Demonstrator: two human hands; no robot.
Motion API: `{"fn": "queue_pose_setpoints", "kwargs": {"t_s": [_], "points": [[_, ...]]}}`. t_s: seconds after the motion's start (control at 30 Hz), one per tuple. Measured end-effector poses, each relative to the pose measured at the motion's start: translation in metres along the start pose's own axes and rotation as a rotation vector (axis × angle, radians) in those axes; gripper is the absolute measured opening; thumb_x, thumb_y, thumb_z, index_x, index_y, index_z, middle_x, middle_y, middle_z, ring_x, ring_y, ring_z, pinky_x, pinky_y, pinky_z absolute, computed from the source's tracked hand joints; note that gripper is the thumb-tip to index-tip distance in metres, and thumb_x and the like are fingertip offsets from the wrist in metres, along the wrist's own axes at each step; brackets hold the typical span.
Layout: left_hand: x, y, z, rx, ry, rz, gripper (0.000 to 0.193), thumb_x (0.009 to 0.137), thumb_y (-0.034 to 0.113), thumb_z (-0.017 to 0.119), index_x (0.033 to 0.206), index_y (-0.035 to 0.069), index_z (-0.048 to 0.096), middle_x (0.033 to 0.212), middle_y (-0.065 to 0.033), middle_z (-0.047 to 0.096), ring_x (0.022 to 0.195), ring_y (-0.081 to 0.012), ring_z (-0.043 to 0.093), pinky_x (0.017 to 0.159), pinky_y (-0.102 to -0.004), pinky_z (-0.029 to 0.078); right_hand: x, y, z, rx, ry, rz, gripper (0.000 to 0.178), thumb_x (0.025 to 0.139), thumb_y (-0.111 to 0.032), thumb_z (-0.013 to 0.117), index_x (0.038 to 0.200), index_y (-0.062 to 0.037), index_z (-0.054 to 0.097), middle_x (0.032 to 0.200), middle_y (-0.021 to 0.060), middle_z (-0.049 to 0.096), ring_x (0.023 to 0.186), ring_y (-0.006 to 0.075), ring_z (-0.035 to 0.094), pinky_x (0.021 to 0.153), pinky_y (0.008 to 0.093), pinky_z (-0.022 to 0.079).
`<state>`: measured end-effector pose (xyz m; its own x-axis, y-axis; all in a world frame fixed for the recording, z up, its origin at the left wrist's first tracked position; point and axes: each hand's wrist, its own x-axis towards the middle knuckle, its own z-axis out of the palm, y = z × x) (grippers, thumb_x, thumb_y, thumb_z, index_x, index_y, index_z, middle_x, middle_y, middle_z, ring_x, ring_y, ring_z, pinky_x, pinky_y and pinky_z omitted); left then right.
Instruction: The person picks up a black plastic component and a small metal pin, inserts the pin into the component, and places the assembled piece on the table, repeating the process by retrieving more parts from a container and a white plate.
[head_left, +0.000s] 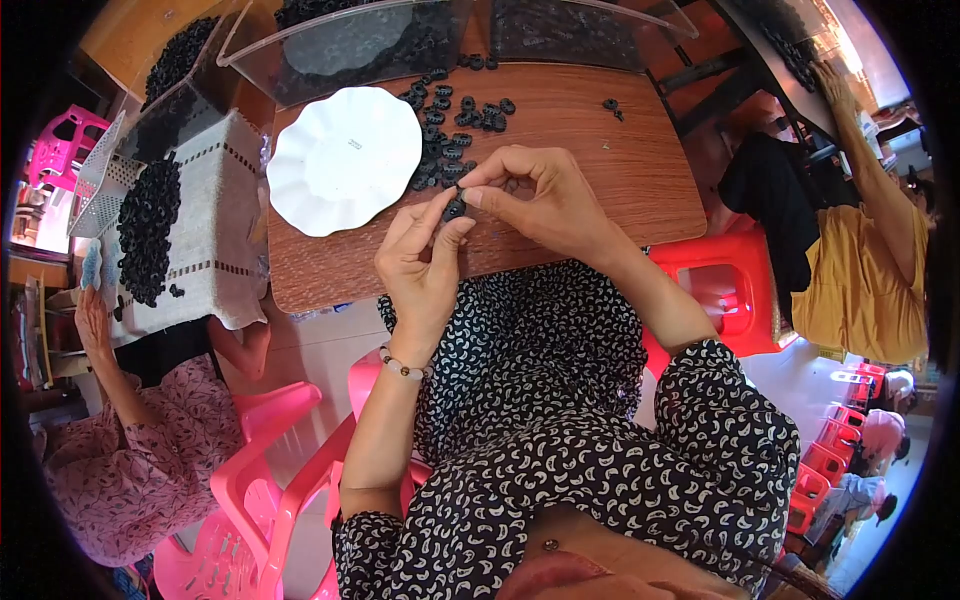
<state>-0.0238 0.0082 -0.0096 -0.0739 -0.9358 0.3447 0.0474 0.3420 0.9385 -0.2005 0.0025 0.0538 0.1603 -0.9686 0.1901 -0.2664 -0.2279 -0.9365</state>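
My left hand (422,262) and my right hand (540,198) meet above the near edge of a brown wooden table (590,190). Together they pinch a small black ring-shaped part (455,209) between thumbs and fingertips. Just beyond my fingers lies a loose heap of the same black parts (452,135). A white scalloped plate (345,160) rests upside down on the table to the left of the heap. A bead bracelet sits on my left wrist.
Clear plastic trays (340,40) with more black parts stand at the table's far edge. A person in pink sits at the left by a white cloth (215,220) piled with black parts. A person in yellow stands at the right. Pink and red plastic stools (725,285) surround me.
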Motion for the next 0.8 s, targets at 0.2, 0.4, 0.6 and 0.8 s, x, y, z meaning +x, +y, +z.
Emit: {"fn": "queue_pose_setpoints", "kwargs": {"t_s": [0.2,0.4,0.6,0.8], "points": [[0.0007,0.0046,-0.0005,0.015,0.006,0.000,0.030,0.089,0.000,0.076,0.119,0.002,0.075,0.097,-0.0060,0.070,0.078,-0.0098,0.062,0.067,-0.0232,0.050,-0.0010,-0.0076,-0.0025,-0.021,-0.025,0.043,0.017,0.094,-0.009,0.074,0.107,0.0012,0.074,0.090,0.0008,0.072,0.078,0.0035,0.063,0.067,0.0201,0.050],[0.0028,0.0006,0.0002,0.161,0.017,0.190,0.027,0.089,0.001,0.076,0.116,0.002,0.076,0.091,-0.0079,0.070,0.077,-0.0135,0.063,0.066,-0.0251,0.050,0.0014,-0.0022,-0.0066,0.001,-0.051,0.074,0.014,0.090,-0.009,0.073,0.096,0.0036,0.074,0.079,0.0054,0.072,0.073,0.0069,0.065,0.064,0.0237,0.051],[-0.0006,-0.0028,-0.0007,0.217,-0.006,0.195,0.026,0.087,0.002,0.077,0.113,0.003,0.076,0.092,-0.0098,0.071,0.075,-0.0168,0.065,0.065,-0.0271,0.051,0.0009,-0.0011,-0.0089,-0.026,-0.131,0.052,0.012,0.092,-0.008,0.074,0.089,0.0033,0.070,0.079,-0.0012,0.065,0.075,0.0030,0.057,0.064,0.0221,0.046],[-0.0017,-0.0001,-0.0005,0.293,-0.015,0.256,0.025,0.087,0.001,0.077,0.112,0.003,0.075,0.093,-0.0120,0.071,0.076,-0.0204,0.067,0.066,-0.0286,0.052,0.0010,-0.0074,-0.0064,-0.201,-0.142,-0.006,0.014,0.088,-0.008,0.076,0.083,0.0031,0.067,0.074,-0.0015,0.061,0.073,0.0038,0.052,0.064,0.0252,0.042]]}}
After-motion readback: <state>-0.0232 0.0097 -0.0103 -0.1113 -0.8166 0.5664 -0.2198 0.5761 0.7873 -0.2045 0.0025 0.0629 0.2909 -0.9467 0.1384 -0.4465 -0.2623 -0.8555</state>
